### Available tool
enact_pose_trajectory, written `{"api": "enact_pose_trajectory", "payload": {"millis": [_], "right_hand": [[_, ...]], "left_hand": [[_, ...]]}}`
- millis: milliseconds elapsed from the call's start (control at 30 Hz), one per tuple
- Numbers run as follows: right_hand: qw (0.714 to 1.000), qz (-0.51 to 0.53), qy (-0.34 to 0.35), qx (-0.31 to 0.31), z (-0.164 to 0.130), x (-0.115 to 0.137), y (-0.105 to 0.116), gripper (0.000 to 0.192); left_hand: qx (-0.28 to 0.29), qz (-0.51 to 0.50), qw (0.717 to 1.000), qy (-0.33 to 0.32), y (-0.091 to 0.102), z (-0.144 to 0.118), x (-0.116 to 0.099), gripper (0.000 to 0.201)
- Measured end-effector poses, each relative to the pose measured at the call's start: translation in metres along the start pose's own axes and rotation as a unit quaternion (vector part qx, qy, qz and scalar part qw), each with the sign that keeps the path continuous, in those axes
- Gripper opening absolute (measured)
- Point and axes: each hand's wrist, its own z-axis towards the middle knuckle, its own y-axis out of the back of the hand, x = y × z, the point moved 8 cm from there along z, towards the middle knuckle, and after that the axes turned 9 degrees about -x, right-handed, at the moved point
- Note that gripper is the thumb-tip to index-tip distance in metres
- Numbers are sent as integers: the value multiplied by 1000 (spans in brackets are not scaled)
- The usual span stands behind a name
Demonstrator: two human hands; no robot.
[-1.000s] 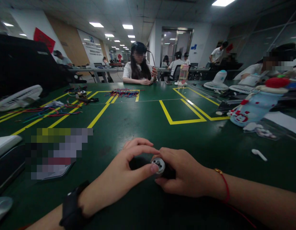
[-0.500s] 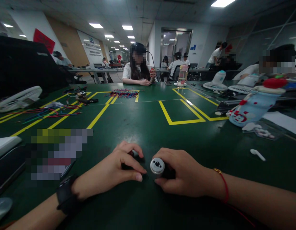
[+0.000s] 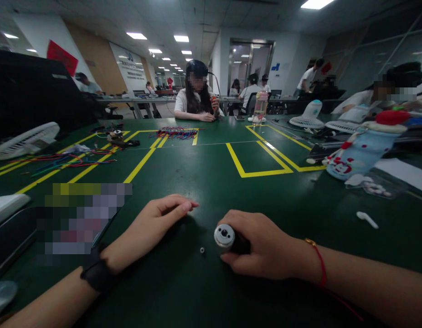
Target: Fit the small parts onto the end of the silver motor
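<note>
My right hand (image 3: 262, 246) is wrapped round a dark cylinder with a silver end (image 3: 224, 235), which looks like a small motor. Its round metal face points up, showing a dark centre and small holes. On the green table (image 3: 183, 291), just left of the cylinder and apart from it, lies a tiny metal ring-like piece (image 3: 202, 250). Above and left of that piece is my left hand (image 3: 163, 216), thumb and fingers pressed together. Anything within that pinch is hidden.
Loose wires (image 3: 77, 159) and a white fan (image 3: 26, 142) are at left. A bundle of wires (image 3: 177, 132) lies farther back, before a seated person (image 3: 195, 98). On the right stand a blue bottle (image 3: 363, 150) and a white earbud (image 3: 367, 220).
My left hand has moved up and left, away from the cylinder, and its fingers have closed together. The tiny metal piece now shows on the table. My right hand keeps its hold.
</note>
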Motion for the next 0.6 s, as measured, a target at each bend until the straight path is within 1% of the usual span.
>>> {"api": "enact_pose_trajectory", "payload": {"millis": [33, 100, 167, 267, 367, 600], "right_hand": [[1000, 0, -2, 2, 0, 0, 0, 30], [1000, 1, -4, 4, 0, 0, 0, 31], [1000, 1, -5, 5, -1, 0, 0, 31], [1000, 2, -3, 4, -1, 0, 0, 31], [1000, 5, -3, 2, -1, 0, 0, 31], [1000, 5, 1, 3, 0, 2, 0, 29]], "left_hand": [[-45, -61, 996, 38, 7, 2, 8, 19], [-105, -190, 972, 91, 16, 5, 23, 18], [-125, -270, 949, 108, 19, 8, 31, 17], [-123, -294, 941, 113, 21, 11, 35, 16], [-119, -305, 938, 117, 21, 10, 34, 16], [-114, -281, 947, 107, 18, 8, 30, 14]]}}
